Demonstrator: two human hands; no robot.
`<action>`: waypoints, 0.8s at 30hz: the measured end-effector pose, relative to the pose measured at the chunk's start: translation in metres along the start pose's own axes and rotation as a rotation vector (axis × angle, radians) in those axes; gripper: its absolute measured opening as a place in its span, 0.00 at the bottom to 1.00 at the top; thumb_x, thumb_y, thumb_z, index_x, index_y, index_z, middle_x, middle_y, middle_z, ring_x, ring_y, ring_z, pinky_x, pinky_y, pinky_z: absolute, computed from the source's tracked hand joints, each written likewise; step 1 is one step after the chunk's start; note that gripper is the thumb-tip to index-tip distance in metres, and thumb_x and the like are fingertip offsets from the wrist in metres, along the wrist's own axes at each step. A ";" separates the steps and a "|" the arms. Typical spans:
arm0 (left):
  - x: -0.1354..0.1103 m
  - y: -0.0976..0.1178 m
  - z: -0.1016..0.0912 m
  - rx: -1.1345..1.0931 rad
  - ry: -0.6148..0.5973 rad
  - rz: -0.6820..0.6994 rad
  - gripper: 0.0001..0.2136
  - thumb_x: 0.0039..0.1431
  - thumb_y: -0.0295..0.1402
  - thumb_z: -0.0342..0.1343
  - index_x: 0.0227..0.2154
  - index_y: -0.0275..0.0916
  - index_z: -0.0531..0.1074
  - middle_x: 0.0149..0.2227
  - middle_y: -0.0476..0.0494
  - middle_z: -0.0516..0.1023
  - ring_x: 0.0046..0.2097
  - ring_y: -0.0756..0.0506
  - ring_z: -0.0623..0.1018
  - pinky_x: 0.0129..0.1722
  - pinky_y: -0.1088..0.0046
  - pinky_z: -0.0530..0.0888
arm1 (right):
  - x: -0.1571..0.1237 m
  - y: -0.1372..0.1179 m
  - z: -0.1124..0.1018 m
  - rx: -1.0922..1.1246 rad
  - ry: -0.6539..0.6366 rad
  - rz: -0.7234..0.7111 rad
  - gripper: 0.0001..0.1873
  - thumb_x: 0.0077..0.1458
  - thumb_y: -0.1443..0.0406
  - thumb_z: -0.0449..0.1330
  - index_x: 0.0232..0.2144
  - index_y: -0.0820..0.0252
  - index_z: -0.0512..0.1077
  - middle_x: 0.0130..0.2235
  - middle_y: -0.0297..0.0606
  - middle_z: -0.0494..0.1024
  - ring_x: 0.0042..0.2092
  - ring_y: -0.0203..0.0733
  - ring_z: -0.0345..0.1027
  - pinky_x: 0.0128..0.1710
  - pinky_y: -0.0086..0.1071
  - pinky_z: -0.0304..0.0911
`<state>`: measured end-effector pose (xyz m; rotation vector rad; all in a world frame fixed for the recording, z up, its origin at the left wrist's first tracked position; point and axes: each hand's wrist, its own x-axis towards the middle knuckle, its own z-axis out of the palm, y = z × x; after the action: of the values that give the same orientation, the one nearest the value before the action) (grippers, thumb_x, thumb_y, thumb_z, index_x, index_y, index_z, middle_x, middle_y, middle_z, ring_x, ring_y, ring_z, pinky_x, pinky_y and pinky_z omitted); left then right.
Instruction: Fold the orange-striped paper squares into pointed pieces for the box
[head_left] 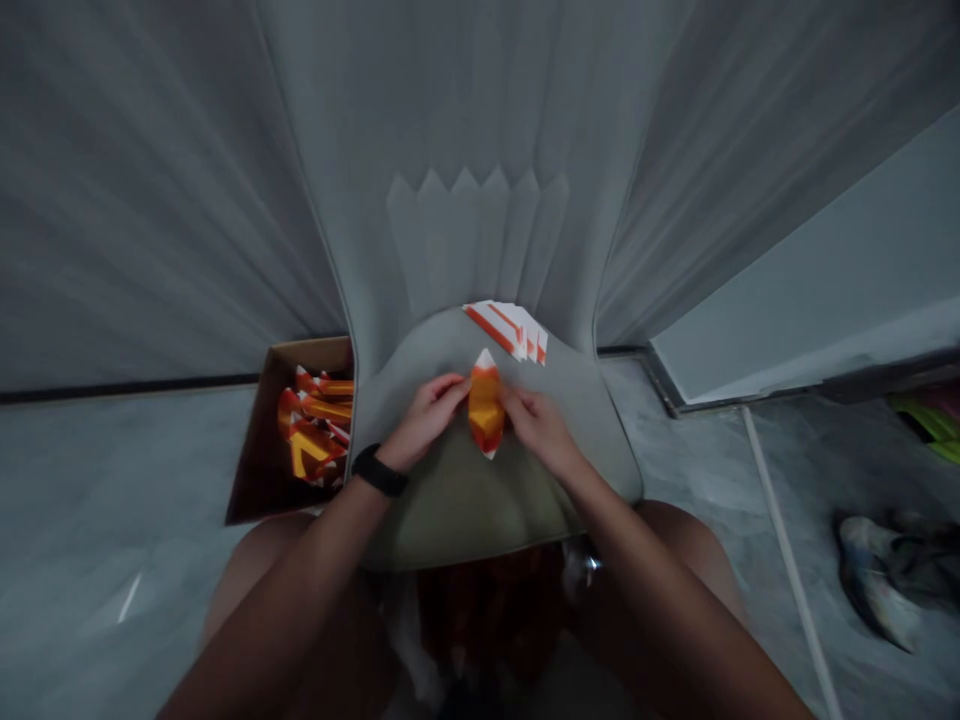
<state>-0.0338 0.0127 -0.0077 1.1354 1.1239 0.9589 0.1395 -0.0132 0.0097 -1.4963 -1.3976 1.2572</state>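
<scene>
Origami paper piece (486, 405), orange and white, stands folded above the grey seat cushion (457, 510), pinched between the fingers of the left hand (424, 422) and the right hand (540, 432). Many folded pieces (315, 425) already lie in a cardboard box (255, 470), while a stack of striped sheets (506, 330) lies flat, not yet folded.
</scene>
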 end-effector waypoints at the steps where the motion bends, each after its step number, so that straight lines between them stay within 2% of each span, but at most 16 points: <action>1: -0.001 0.001 0.001 -0.046 0.003 -0.030 0.13 0.55 0.44 0.60 0.31 0.38 0.74 0.27 0.50 0.72 0.27 0.52 0.68 0.26 0.76 0.62 | 0.001 0.000 0.001 0.024 -0.008 0.033 0.23 0.59 0.50 0.51 0.20 0.57 0.67 0.22 0.34 0.70 0.26 0.38 0.65 0.26 0.29 0.58; 4: -0.002 0.002 0.003 -0.095 0.010 -0.088 0.12 0.53 0.43 0.61 0.28 0.37 0.74 0.26 0.49 0.73 0.27 0.51 0.68 0.26 0.76 0.62 | 0.003 0.001 0.002 0.034 -0.017 0.084 0.22 0.56 0.50 0.53 0.18 0.58 0.67 0.20 0.34 0.70 0.26 0.38 0.64 0.25 0.29 0.58; 9: -0.001 0.004 0.004 0.046 0.018 -0.103 0.12 0.51 0.41 0.59 0.24 0.37 0.73 0.25 0.48 0.72 0.27 0.51 0.66 0.24 0.76 0.58 | 0.012 0.011 0.005 0.098 -0.002 0.112 0.20 0.54 0.51 0.55 0.20 0.60 0.71 0.21 0.34 0.71 0.24 0.36 0.63 0.25 0.29 0.58; 16: -0.002 -0.001 -0.001 -0.023 0.034 -0.178 0.11 0.50 0.42 0.60 0.26 0.37 0.74 0.24 0.47 0.73 0.25 0.51 0.69 0.22 0.77 0.59 | 0.019 0.019 0.006 0.134 0.031 0.134 0.18 0.52 0.54 0.56 0.19 0.59 0.69 0.20 0.31 0.68 0.23 0.34 0.60 0.25 0.29 0.55; 24: -0.003 -0.007 -0.003 -0.061 -0.010 -0.225 0.12 0.52 0.42 0.60 0.24 0.37 0.74 0.19 0.50 0.68 0.19 0.55 0.62 0.18 0.77 0.51 | 0.018 0.018 0.008 0.201 0.034 0.171 0.17 0.52 0.55 0.56 0.20 0.60 0.70 0.20 0.31 0.69 0.22 0.33 0.58 0.24 0.29 0.52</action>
<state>-0.0367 0.0094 -0.0145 0.9415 1.1791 0.8062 0.1360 0.0013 -0.0127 -1.5146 -1.1036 1.4245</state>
